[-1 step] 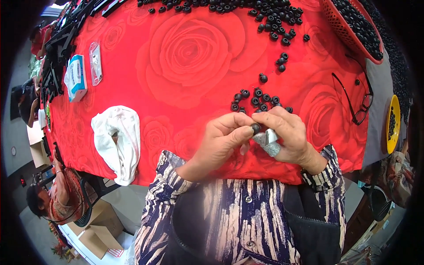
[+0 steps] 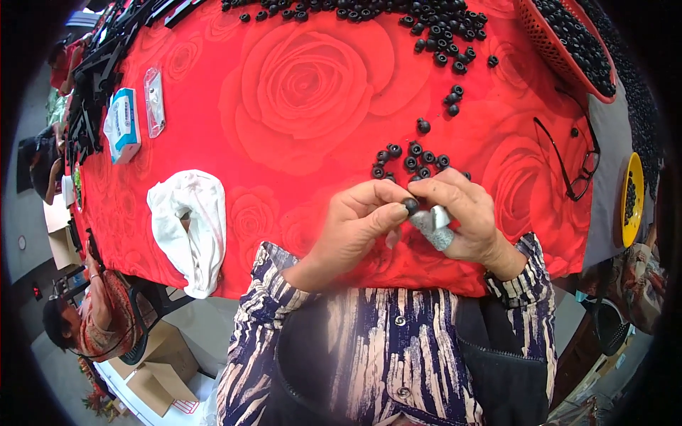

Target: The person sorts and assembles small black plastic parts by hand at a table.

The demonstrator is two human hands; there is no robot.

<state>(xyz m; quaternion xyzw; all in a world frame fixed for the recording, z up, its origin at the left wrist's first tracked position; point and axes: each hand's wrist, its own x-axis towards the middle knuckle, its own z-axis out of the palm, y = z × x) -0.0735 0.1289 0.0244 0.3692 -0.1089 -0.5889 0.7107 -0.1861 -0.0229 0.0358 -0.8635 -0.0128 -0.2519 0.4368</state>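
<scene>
A small round black part (image 2: 410, 206) is pinched between the thumb and fingers of my left hand (image 2: 360, 216). Right beside it, my right hand (image 2: 462, 213) is closed, its fingertips close to the same part. A grey speckled wrap with a white piece (image 2: 435, 228) shows at the thumb side of that hand; whether it covers a finger or is gripped cannot be made out. Just beyond my hands lies a loose group of black parts (image 2: 411, 163) of the same kind, some showing a hole.
Many more black parts (image 2: 355, 11) lie at the far edge. At right are a red basket (image 2: 547, 46), eyeglasses (image 2: 572, 160) and a yellow bowl (image 2: 628, 234). Leftward are a white cloth (image 2: 186, 213), a blue-white packet (image 2: 124, 128) and a clear case (image 2: 153, 103). A person (image 2: 99, 319) sits left.
My right hand has shifted very slightly, and the black part in my left fingers has turned or tilted a little. Everything on the table stays put.
</scene>
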